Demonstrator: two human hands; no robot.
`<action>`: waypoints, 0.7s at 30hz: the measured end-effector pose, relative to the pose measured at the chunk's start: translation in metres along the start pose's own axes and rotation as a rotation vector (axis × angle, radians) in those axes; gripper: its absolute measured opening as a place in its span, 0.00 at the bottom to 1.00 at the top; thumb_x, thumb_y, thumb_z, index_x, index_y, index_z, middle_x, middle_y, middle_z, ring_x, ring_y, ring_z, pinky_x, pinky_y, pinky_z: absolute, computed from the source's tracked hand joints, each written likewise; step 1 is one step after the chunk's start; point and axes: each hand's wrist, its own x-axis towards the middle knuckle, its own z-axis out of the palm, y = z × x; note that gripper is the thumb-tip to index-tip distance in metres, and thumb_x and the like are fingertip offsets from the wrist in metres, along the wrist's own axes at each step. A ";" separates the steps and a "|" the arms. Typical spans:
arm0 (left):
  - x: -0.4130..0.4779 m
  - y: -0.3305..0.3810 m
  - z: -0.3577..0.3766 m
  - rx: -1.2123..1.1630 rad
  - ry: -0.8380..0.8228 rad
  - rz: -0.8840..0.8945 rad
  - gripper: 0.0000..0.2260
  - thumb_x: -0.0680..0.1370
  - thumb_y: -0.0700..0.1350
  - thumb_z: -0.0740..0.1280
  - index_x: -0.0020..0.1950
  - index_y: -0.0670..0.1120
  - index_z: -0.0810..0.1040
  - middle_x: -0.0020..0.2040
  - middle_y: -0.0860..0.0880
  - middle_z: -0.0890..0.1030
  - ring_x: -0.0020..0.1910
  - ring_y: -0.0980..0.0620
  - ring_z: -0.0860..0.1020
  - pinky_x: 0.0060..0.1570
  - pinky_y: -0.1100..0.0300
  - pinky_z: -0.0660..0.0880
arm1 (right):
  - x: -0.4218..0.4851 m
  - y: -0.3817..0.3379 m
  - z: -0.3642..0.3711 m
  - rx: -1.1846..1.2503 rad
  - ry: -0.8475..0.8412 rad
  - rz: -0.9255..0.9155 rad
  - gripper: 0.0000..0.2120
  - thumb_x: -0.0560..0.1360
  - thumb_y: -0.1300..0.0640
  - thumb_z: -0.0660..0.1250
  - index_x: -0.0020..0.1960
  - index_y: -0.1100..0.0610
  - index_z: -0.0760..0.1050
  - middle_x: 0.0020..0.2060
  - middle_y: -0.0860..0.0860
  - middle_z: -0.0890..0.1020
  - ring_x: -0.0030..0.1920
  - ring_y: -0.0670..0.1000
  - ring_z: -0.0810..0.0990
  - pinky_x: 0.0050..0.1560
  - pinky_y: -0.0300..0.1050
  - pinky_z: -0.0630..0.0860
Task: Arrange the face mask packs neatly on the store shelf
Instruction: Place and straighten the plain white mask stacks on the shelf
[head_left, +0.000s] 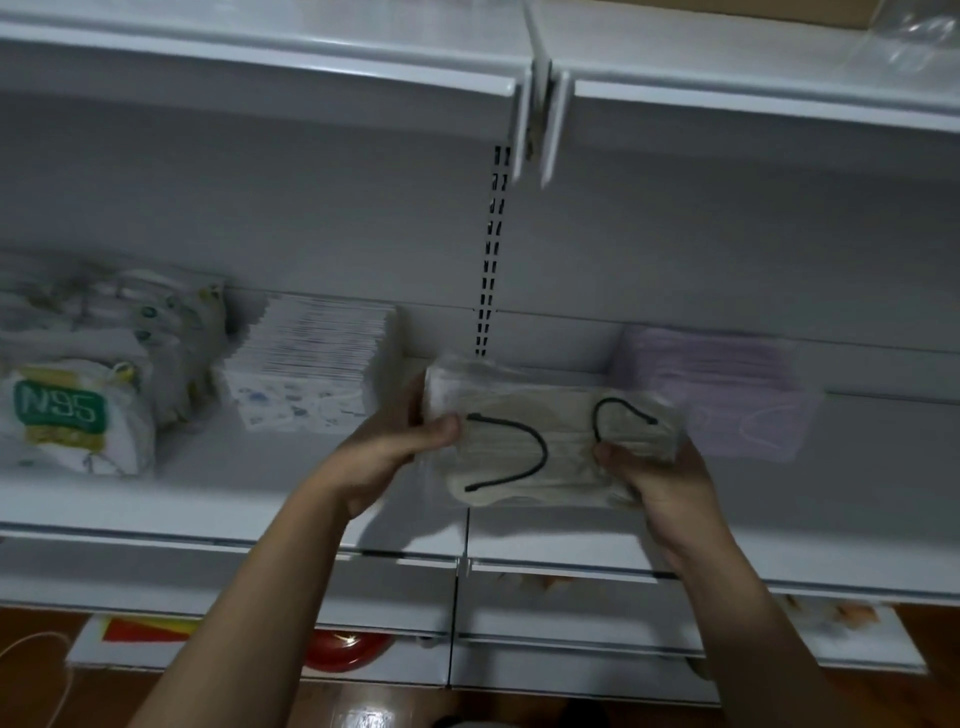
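A stack of beige face mask packs (545, 415) with black ear loops is held over the middle of the white shelf (218, 483). My left hand (395, 447) grips its left end, thumb on top. My right hand (654, 473) grips its right end from below. On the shelf to the right stands a row of lilac mask packs (727, 384). Left of centre is a row of white printed mask packs (317, 358). At the far left lie N95 mask packs (67, 410) in white bags with a green label.
An upper white shelf (311, 67) hangs overhead, with a slotted upright (491, 249) on the back panel. Lower shelves (571, 623) show below, with a red object (345, 647) under them and wooden floor (41, 696) at the bottom left.
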 end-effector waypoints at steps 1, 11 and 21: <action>-0.002 0.002 0.005 0.049 0.009 -0.012 0.63 0.46 0.69 0.79 0.76 0.57 0.55 0.68 0.65 0.64 0.67 0.63 0.66 0.61 0.67 0.66 | 0.000 0.002 0.002 -0.024 0.017 -0.009 0.25 0.62 0.67 0.77 0.58 0.61 0.77 0.47 0.54 0.85 0.47 0.52 0.84 0.45 0.42 0.80; 0.024 -0.062 0.010 0.269 0.241 0.038 0.41 0.59 0.45 0.85 0.67 0.54 0.69 0.59 0.59 0.78 0.55 0.66 0.77 0.48 0.75 0.73 | 0.005 0.046 -0.006 -0.130 -0.069 0.034 0.40 0.65 0.70 0.77 0.71 0.52 0.66 0.56 0.50 0.82 0.57 0.49 0.81 0.57 0.48 0.78; 0.053 -0.048 0.007 0.327 0.404 0.273 0.40 0.63 0.44 0.81 0.70 0.53 0.64 0.63 0.62 0.72 0.56 0.74 0.71 0.51 0.83 0.65 | 0.056 0.026 0.014 -0.269 -0.142 -0.050 0.28 0.64 0.64 0.79 0.62 0.61 0.75 0.53 0.51 0.84 0.54 0.47 0.82 0.51 0.41 0.78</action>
